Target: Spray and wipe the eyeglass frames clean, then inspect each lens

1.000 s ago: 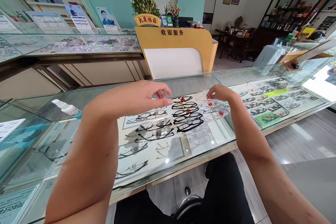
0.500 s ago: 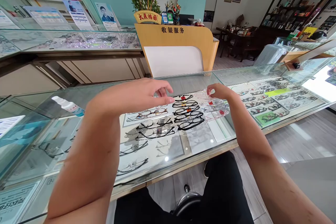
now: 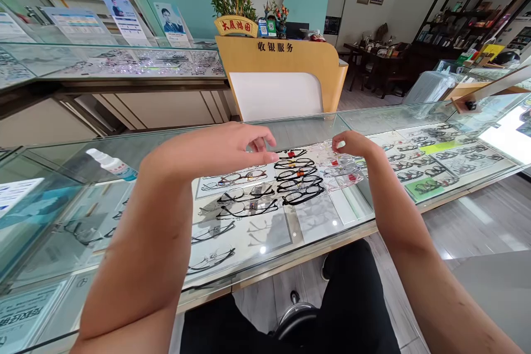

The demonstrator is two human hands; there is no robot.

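My left hand (image 3: 232,148) hovers over the glass counter (image 3: 323,221) with its fingertips pinched together; what they hold is too small to make out. Across from it, my right hand (image 3: 352,144) pinches the edge of a clear plastic packet (image 3: 326,149). Between and just below my hands lie several black eyeglass frames (image 3: 297,178) with red tags. More clear packets with glasses (image 3: 346,172) sit under my right hand. Further frames (image 3: 244,202) lie to the left on white pads.
A white spray bottle (image 3: 111,164) lies on the counter at the left. More glasses fill the showcase at the right (image 3: 431,157). A yellow cashier desk (image 3: 282,74) stands behind the counter, and a stool (image 3: 296,318) is under me.
Both hands have stayed almost in place, rising very slightly; the view has shifted a little.
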